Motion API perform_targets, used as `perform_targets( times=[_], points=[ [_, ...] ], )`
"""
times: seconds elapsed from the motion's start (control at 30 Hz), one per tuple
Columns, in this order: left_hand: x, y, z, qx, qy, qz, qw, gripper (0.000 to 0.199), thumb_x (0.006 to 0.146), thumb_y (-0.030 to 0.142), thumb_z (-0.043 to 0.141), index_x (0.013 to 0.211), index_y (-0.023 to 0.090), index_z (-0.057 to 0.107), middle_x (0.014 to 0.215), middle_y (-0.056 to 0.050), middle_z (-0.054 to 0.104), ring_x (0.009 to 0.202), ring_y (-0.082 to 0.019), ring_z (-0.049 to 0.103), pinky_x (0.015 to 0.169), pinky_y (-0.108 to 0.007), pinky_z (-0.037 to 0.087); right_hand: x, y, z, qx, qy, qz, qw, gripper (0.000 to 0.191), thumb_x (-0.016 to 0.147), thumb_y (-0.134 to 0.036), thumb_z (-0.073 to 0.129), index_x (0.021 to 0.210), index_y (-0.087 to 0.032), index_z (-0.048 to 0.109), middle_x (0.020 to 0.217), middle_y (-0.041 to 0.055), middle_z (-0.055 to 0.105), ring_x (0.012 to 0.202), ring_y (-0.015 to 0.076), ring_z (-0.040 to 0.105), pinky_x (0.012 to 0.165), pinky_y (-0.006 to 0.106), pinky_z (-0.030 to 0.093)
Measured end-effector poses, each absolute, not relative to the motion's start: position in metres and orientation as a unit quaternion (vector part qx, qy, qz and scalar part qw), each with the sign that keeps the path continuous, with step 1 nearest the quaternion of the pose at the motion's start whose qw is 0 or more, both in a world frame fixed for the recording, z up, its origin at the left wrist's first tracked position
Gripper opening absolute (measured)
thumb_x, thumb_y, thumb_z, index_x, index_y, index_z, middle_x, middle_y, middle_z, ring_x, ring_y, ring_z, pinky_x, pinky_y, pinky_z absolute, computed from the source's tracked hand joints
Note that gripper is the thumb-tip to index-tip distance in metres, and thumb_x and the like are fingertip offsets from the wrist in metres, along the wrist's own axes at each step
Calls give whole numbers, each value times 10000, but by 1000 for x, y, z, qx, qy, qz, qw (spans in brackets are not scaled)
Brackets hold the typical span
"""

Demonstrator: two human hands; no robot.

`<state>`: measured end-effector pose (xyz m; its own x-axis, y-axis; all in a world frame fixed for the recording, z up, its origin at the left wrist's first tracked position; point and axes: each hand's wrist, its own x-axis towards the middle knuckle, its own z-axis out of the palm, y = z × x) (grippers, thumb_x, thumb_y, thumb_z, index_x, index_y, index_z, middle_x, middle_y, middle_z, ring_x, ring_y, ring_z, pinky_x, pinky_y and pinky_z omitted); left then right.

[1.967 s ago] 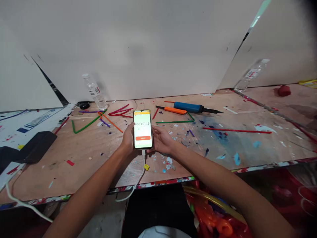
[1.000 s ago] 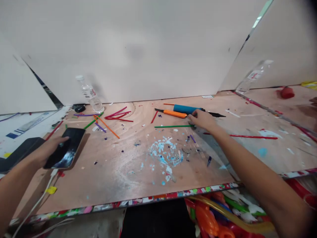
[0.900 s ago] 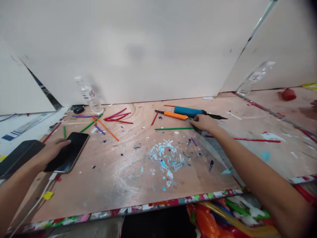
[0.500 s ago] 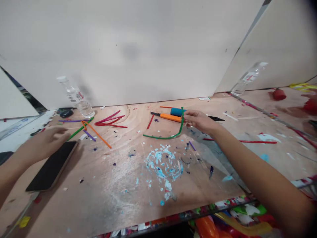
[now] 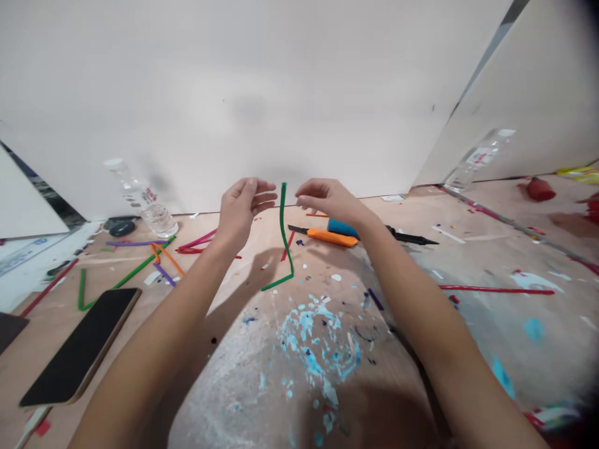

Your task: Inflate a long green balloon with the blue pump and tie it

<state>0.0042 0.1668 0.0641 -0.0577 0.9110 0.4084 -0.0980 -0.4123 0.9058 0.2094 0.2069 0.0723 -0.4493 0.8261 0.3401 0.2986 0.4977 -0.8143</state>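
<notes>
The bent green strip (image 5: 282, 221) has moved to mid-frame, upright between left hand (image 5: 238, 209) and right hand (image 5: 330, 198), both narrowly open, neither visibly gripping it. I count two green strips, one phone (image 5: 82, 346) lower left, two bottles (image 5: 158, 218), one orange cutter (image 5: 331, 237).

A wooden tabletop (image 5: 187, 386), flecked with paint, ran across the lower frame. At left lay a dark phone (image 5: 79, 349); near the centre, an orange cutter (image 5: 332, 237) beside a blue pump (image 5: 343, 228); at right, a red stick (image 5: 500, 289). A clear bottle (image 5: 156, 215) stood upper left.
</notes>
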Motion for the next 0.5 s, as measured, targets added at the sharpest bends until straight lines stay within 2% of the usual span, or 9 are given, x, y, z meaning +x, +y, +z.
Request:
perform_targets(
  times=[0.07,0.1,0.17,0.23,0.3,0.37,0.43,0.5],
  points=[
    [-2,178,59,577,385,588,415,381,862,535,490,946,184,611,1043,-88,698,883,-189,679,802,-336,536,232,232,65,-458,-767,252,373,201,811,-317,595,892,-145,661,850,78,680,761,170,624,657,278,501],
    [-3,183,52,609,412,545,402,391,861,532,484,953,177,622,1042,-96,698,882,-201,676,803,-349,532,243,243,59,-504,-768,210,334,219,815,-325,584,908,-146,669,890,90,690,796,188,633,695,298,505],
    [-3,192,32,685,484,424,343,413,854,521,486,976,162,648,1054,-116,696,899,-234,666,822,-381,517,263,260,46,-591,-767,155,197,327,773,-362,634,1018,-149,675,1011,117,698,883,241,646,786,354,505],
    [-2,200,11,736,538,295,286,432,843,501,496,1054,158,653,1094,-125,688,955,-262,651,861,-397,495,279,269,36,-643,-746,164,57,561,710,-435,697,1190,-155,622,1180,145,658,993,293,638,853,394,498],
    [-7,206,-5,768,551,209,251,453,839,471,496,1135,159,638,1141,-124,675,1006,-268,634,886,-384,480,291,274,31,-656,-729,197,-22,721,673,-518,715,1294,-186,559,1300,138,601,1095,321,609,900,410,490],
    [-17,208,-12,797,538,165,220,472,821,455,509,1165,155,632,1145,-127,671,1004,-263,629,866,-356,479,302,278,27,-649,-728,213,-53,763,643,-568,723,1300,-219,558,1333,118,585,1139,333,590,916,423,487],
    [-33,209,-12,820,520,130,198,495,767,453,567,1159,159,637,1091,-125,683,935,-255,637,797,-332,484,315,285,22,-645,-735,203,-59,738,585,-567,763,1220,-220,621,1273,125,623,1100,351,608,889,444,495],
    [-49,208,-11,830,518,92,187,419,709,412,612,1047,174,677,962,-105,701,815,-238,636,698,-312,472,327,291,15,-645,-745,166,-4,634,516,-530,814,1049,-205,699,1114,137,689,1005,360,639,846,459,504]
  ],
)
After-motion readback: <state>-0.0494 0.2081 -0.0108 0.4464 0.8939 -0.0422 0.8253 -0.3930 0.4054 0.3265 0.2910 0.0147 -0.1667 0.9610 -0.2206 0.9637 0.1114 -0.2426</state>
